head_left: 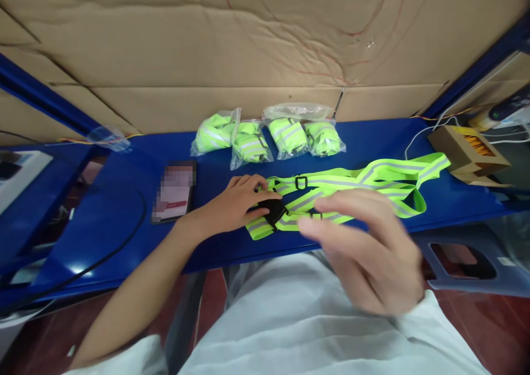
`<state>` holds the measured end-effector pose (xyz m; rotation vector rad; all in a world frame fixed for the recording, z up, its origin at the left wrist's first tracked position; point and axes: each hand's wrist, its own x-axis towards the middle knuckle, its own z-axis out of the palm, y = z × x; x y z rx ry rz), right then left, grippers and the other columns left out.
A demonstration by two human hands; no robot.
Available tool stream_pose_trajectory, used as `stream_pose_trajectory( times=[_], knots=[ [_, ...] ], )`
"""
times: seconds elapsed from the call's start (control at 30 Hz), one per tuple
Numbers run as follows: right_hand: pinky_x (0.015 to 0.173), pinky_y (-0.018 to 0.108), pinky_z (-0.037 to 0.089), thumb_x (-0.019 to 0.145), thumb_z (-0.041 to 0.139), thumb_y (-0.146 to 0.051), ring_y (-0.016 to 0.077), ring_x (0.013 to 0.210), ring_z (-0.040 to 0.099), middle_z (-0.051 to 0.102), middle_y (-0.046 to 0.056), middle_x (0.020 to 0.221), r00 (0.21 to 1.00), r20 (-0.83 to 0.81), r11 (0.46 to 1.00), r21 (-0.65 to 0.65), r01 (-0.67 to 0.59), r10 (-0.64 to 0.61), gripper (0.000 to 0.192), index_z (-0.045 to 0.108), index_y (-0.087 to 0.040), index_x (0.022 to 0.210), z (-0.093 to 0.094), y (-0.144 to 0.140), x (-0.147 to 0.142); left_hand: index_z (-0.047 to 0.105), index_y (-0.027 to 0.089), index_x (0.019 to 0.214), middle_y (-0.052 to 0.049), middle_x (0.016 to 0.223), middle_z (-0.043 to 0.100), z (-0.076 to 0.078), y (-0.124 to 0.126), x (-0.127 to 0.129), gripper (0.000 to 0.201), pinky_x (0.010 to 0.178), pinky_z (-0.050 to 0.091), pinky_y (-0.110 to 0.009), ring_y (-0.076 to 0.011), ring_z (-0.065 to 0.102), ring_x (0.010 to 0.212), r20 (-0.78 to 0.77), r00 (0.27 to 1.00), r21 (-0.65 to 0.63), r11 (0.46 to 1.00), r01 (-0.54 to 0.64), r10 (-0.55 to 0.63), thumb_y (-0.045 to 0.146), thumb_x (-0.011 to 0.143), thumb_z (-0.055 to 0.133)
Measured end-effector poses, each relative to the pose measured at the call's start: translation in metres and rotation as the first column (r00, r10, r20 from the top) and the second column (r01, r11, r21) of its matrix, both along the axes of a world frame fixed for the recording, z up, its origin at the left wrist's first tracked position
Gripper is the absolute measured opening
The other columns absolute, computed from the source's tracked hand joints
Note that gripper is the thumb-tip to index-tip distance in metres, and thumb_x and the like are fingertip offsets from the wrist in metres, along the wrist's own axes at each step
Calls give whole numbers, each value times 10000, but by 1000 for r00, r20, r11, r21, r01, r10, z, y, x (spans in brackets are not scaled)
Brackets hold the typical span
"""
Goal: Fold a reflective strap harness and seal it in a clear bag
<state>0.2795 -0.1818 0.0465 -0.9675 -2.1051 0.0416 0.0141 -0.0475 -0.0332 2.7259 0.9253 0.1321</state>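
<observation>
At the far left, a white device [19, 176] sits on a lower blue surface, and a black cable [120, 242] runs in a curve over the blue table [124, 209]. A small clear plastic piece [108, 137] lies at the back edge of the table, near the cardboard wall [248, 49]. Next comes a dark phone [174, 191], which lies flat on the table just to the left of the left hand [236, 204]. This hand rests palm down on the left end of the reflective safety harness [343, 190], with the fingers a little spread and slightly bent; the fingertips touch the black buckle [273, 209], and I cannot tell if they truly pinch it. The harness, in yellow-green with grey stripes, lies stretched out across the middle of the table, its straps crossing near the buckle and its loop reaching to the right. Behind it, near the wall, four folded harnesses in clear bags [267, 135] stand in a row. The right hand [368, 248] hovers above the near edge of the harness, blurred, with the fingers apart and loosely curved, holding nothing. At the far right an open cardboard box [467, 154] sits on the table, with white cables [422, 135] beside it.
</observation>
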Motion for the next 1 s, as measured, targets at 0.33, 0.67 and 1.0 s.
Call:
stream_pose_trajectory(
  times=[0.33,0.67,1.0],
  knots=[
    [1190,560,408,1033,538,-625,356,1463,517,546,203,1587,942,335,935,-343,87,35,772,413,-141,1621,-118,33,-3,653,235,1390,-159,1513,549,-10,-4,7,390,1242,385,-561,-334,449,1493,201,974,-93,988,122,-101,360,1021,635],
    [1181,494,372,1055,525,-592,311,1443,537,577,177,1560,949,290,920,-393,0,124,668,491,-165,1566,-117,37,6,708,199,1288,-89,1306,733,-3,-1,0,360,1195,440,-416,-254,559,1358,252,956,-180,963,202,-153,152,936,652],
    [1128,521,442,967,618,-686,350,1361,580,618,182,1488,949,307,934,-355,49,67,774,521,-162,1529,-119,32,4,661,186,1334,-110,1376,700,-9,-8,8,314,1162,439,-442,-280,534,1383,132,978,-69,983,173,-162,297,1050,590]
  ],
)
